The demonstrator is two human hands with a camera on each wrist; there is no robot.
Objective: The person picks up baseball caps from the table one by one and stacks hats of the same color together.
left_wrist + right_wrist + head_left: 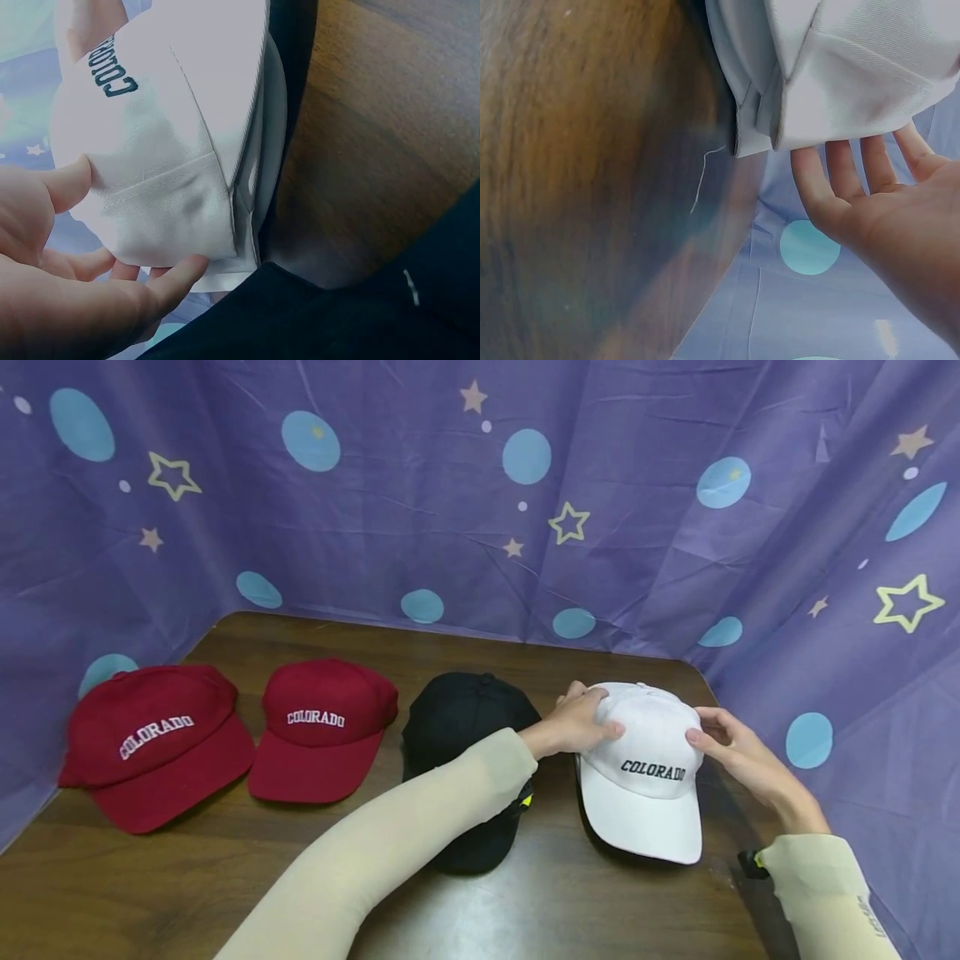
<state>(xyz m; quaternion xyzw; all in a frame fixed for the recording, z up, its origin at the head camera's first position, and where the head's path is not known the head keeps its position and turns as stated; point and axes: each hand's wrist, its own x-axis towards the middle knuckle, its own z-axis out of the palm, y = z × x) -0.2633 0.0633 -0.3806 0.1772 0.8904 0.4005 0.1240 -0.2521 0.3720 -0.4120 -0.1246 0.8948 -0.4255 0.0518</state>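
Observation:
A white baseball cap (651,752) with dark COLORADO lettering faces forward at the right of the table. My left hand (576,720) holds its left side, thumb on the front of the crown. On the opposite side my right hand (738,752) grips it, thumb on the crown and fingers behind the edge. Both wrist views show more white layers (271,142) directly under the top cap, so white caps appear stacked. How many lie beneath is hidden. Left of the stack sits a black cap (465,718), partly covered by my left forearm.
Two dark red COLORADO caps, one at the far left (161,727) and one nearer the middle (326,727), lie on the brown wooden table (315,620). A purple curtain (420,518) with stars and blue ovals hangs behind the table and at both sides.

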